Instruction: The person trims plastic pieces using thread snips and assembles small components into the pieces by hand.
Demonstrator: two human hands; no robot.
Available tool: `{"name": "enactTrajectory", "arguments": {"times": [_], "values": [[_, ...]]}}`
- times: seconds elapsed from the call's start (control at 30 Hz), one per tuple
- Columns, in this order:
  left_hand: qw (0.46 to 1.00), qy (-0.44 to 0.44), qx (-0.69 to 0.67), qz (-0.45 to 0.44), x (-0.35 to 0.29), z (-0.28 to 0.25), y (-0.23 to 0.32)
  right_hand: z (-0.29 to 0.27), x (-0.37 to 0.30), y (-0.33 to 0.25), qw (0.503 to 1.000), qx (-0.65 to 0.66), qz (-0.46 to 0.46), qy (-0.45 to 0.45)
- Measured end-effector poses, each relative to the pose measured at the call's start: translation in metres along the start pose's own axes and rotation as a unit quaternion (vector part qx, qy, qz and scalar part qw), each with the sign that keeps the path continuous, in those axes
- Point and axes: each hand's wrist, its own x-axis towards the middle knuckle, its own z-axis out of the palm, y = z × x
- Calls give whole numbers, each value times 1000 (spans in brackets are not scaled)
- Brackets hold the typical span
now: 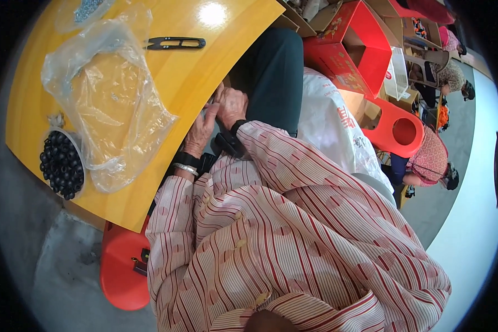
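Observation:
My left hand (201, 133) and my right hand (231, 104) are close together over my lap, right at the edge of the yellow table (177, 72). The right hand's fingers are bent inward. On the left hand the thumb points toward the right one, and its other fingers are partly hidden. Both hands look closed around something small between them, which I cannot make out. Nearest to them on the tabletop are black thread snips (177, 42) and a crumpled clear plastic bag (116, 110).
A tub of round black beads (62, 164) stands at the table's left corner. Another clear container (86, 11) holds small bluish pieces. To the right are a white sack (329, 122), a red box (348, 50) and a red stool (398, 130). Several people sit farther off.

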Motion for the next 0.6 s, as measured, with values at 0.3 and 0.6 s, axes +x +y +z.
{"name": "enactTrajectory", "arguments": {"times": [0.3,0.6], "values": [[994,-2,35,105,8,8,5,-4,-4,-2,996,39,-23,75],[999,-13,18,31,7,5,11,-5,-3,-2,992,123,-11,38]]}}
